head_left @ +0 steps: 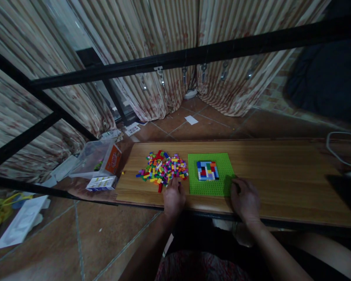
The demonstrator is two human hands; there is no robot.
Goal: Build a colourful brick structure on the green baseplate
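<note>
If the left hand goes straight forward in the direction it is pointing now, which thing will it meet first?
The left hand would most likely meet the near edge of the pile of loose bricks first. It may be touching them; the depth is unclear here.

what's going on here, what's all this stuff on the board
A person sits at a wooden board with toy bricks. The left hand is at the near edge of a loose, mixed-colour pile; whether it holds a brick can't be told. The right hand is at the near right corner of the green plate. Near the plate's middle is a multicoloured block of bricks.
</note>
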